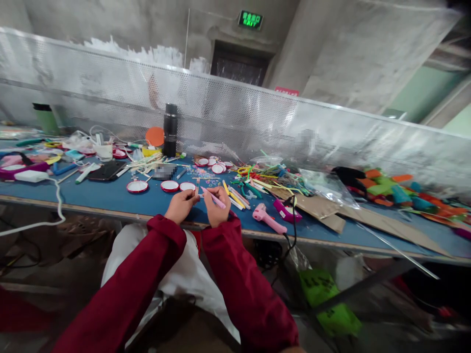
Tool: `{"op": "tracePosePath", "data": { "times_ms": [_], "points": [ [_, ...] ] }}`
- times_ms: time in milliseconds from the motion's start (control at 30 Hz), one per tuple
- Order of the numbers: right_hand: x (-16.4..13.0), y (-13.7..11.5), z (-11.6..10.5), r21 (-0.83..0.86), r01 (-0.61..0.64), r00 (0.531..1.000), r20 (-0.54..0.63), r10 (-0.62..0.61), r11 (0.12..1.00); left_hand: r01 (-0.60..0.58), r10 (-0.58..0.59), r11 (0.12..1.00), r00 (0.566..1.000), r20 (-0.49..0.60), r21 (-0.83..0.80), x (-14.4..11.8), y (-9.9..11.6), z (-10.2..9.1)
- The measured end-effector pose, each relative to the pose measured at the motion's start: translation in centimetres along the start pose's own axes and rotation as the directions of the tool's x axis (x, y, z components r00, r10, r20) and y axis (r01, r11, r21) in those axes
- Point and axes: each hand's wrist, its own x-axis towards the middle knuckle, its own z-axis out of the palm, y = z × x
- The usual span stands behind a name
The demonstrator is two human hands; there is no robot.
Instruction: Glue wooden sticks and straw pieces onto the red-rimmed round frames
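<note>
Both hands, left hand (181,205) and right hand (216,209), are pinching a pink stick (213,198) together, bracing it over the blue surface (110,196) beside a pink glue gun (268,218).

I see a long blue surface (121,196) running across the view, backed by a perforated metal screen (257,117). Behind the screen rises a bare grey concrete wall (110,19) with a dark doorway (237,66) and a lit green exit sign (250,20) above it. To the right I see a pale green wall (427,90). The floor (44,264) under the surface lies dim and cluttered.
</note>
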Motion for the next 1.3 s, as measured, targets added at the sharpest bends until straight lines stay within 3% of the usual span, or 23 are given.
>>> {"op": "tracePosePath", "data": {
  "times_ms": [100,400,667,1000,1200,1300],
  "points": [
    [-0.06,0.43,0.14,-0.055,-0.008,0.999,-0.047,0.006,0.998,-0.009,0.008,1.000,1.000,-0.023,-0.010,0.19,-0.31,0.17],
    [-0.06,0.25,0.22,-0.067,0.040,0.999,-0.016,-0.041,0.997,-0.032,0.032,0.999,0.999,0.008,0.022,-0.06,-0.28,0.33],
    [-0.05,0.07,0.30,-0.141,0.072,0.997,0.023,-0.069,0.987,-0.043,0.047,0.989,0.999,-0.027,0.140,-0.20,-0.12,0.58],
    [-0.02,0.32,0.31,-0.195,0.138,0.990,0.057,-0.130,0.971,-0.081,0.088,0.986,0.995,-0.040,0.148,-0.22,-0.33,0.38],
    [0.06,0.41,0.13,-0.234,0.101,0.992,-0.050,-0.116,0.967,-0.064,0.072,0.988,0.996,-0.057,0.139,-0.29,-0.11,0.22],
    [-0.02,0.15,0.16,-0.210,0.118,0.992,-0.018,-0.124,0.971,-0.063,0.071,0.988,0.996,-0.054,0.140,-0.26,-0.08,0.31]
  ]
}}
